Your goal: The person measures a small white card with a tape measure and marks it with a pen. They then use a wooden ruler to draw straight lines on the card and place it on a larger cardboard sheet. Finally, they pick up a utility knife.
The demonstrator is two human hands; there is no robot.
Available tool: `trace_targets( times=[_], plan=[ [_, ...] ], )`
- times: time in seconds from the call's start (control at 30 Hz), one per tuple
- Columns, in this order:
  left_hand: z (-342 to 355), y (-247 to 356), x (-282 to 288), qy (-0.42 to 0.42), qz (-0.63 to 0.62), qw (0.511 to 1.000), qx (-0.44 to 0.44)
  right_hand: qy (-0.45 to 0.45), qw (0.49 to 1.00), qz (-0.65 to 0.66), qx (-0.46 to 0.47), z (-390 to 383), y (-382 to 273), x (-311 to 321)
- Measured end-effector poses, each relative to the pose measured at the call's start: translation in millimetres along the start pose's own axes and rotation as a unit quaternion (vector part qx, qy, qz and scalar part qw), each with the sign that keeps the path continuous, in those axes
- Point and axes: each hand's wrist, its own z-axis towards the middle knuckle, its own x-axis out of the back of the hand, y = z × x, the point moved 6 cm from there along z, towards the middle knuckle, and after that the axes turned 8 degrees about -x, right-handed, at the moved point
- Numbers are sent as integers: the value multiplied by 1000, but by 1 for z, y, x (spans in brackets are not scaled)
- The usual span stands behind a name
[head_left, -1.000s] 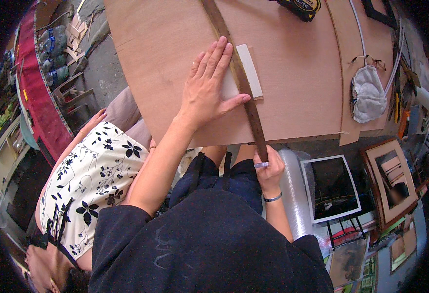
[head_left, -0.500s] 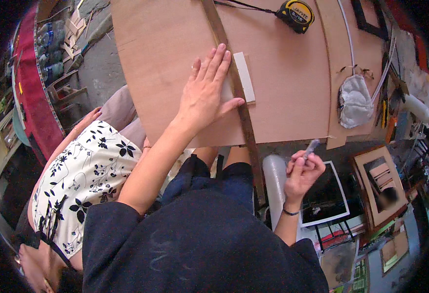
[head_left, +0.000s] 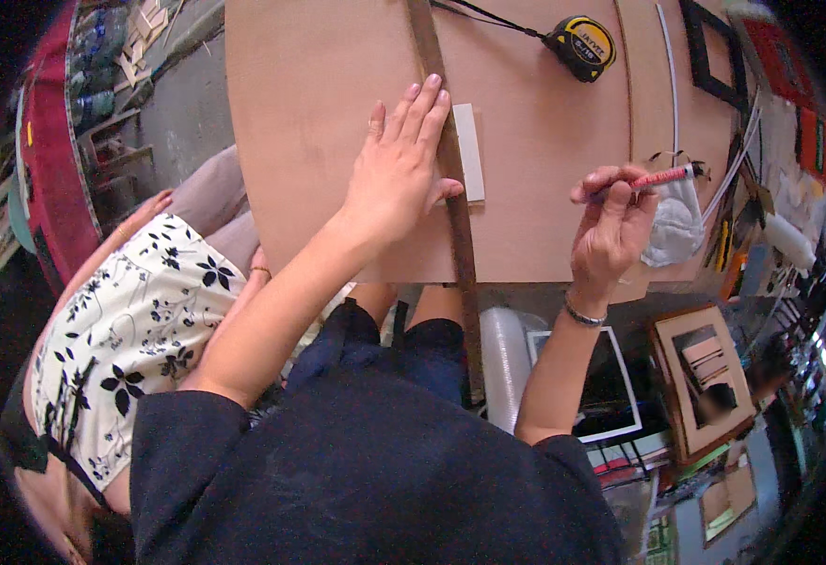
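Observation:
My left hand (head_left: 389,179) lies flat, fingers stretched out, over a long narrow wooden strip (head_left: 463,245). Its fingertips and thumb rest on the strip, which crosses the large brown board (head_left: 309,104) and runs past its near edge. Beside the strip, right of my hand, sits a small white rectangular piece (head_left: 469,155). My right hand (head_left: 610,231) is raised over the board's near right part, closed around a slim pen (head_left: 669,177) with a reddish barrel. The pen points to the right, apart from the board. Whatever lies under my left palm is hidden.
A yellow and black tape measure (head_left: 582,49) with a black strap lies at the far side. A white face mask (head_left: 674,226) is at the right. Several frames, one a wooden frame (head_left: 705,377), stand lower right. Another person in a floral top (head_left: 149,348) is close on my left.
My right hand has risen from beside the board's near edge, moving up and right with the pen, which has turned sideways. My left hand stays on the strip. The whole view has shifted slightly.

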Motion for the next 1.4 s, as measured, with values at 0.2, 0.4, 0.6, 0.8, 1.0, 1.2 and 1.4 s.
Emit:
trace_targets(
  times=[0.2,0.4,0.6,0.8,1.0,1.2,1.4],
  plan=[
    [2,-7,-9,-8,2,1000,13,3,994,56,-89,8,35,9],
    [5,-9,-10,-24,-23,999,29,149,979,-51,-129,1,46,9],
    [8,-6,-6,-26,-39,998,42,77,988,-2,-136,14,45,20],
    [9,-1,-3,-51,13,996,77,62,992,-93,-66,30,34,7],
    [10,-2,-6,-61,6,996,67,129,985,-68,-94,30,43,24],
    [4,-5,-1,-44,-21,997,62,200,961,-175,80,33,15,37],
    [0,-11,-2,-24,-21,998,53,205,923,-251,208,9,-19,30]
  ],
)
